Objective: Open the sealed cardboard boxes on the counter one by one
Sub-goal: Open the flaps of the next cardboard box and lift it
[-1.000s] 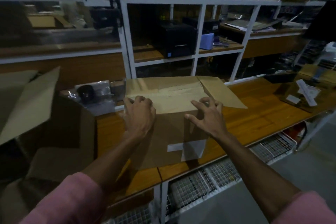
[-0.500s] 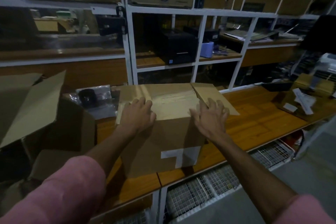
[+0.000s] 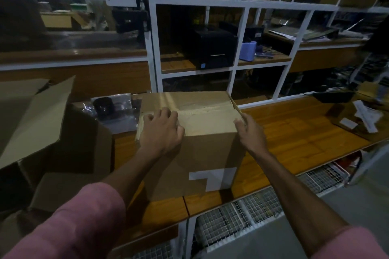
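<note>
The table (image 3: 294, 132) carries the cardboard box (image 3: 202, 153) at its near edge, an already opened box (image 3: 31, 115) at nine o'clock. The left hand (image 3: 161, 130) rests curled on the lid; its fingers seem to pinch the tape, though dim light blurs this. The right hand (image 3: 250, 130) curls round the three o'clock top corner. Step in hand: unsealing. Next, peel the tape and lift the flaps.

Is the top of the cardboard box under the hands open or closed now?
Closed. The top flaps of the cardboard box lie flat, tape running along the seam. The left hand rests on top; the right hand holds the right edge.
</note>
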